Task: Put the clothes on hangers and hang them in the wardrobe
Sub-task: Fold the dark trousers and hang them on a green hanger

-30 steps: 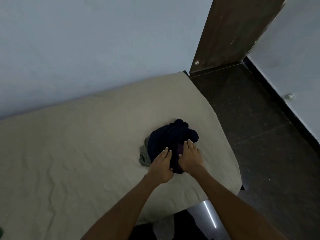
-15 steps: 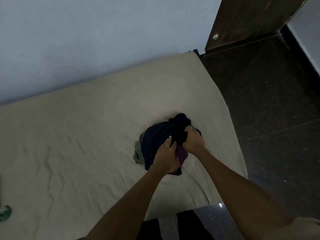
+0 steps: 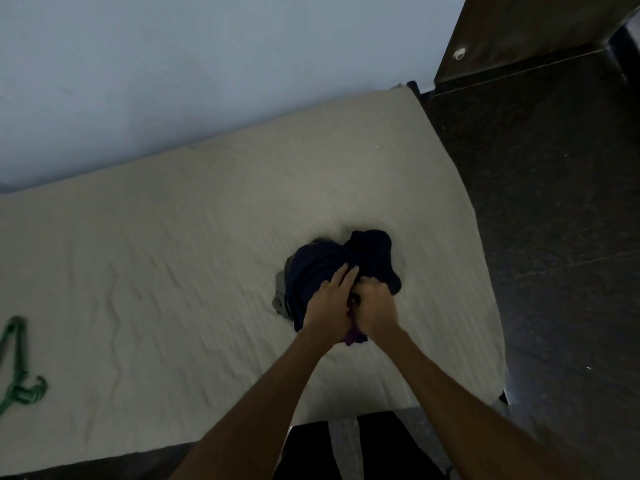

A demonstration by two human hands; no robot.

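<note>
A small heap of clothes lies on the bed point(image 3: 180, 258) near its right end: a dark navy garment point(image 3: 367, 254) on top, a grey-green piece point(image 3: 280, 296) sticking out at the left, and a purple piece point(image 3: 351, 336) showing at the near edge. My left hand point(image 3: 330, 306) lies on the navy cloth with its fingers stretched forward. My right hand point(image 3: 375, 308) is beside it, fingers curled into the cloth of the heap. A green hanger point(image 3: 17, 368) lies on the bed at the far left.
The bed stands along a pale wall point(image 3: 207, 64). To the right is dark tiled floor point(image 3: 554, 237), and a brown wooden door point(image 3: 533, 26) stands at the top right corner. My legs are at the bed's near edge.
My hands went from lying flat on the heap to working into it; the right hand has curled into the cloth. The view has swung left, bringing the green hanger into sight.
</note>
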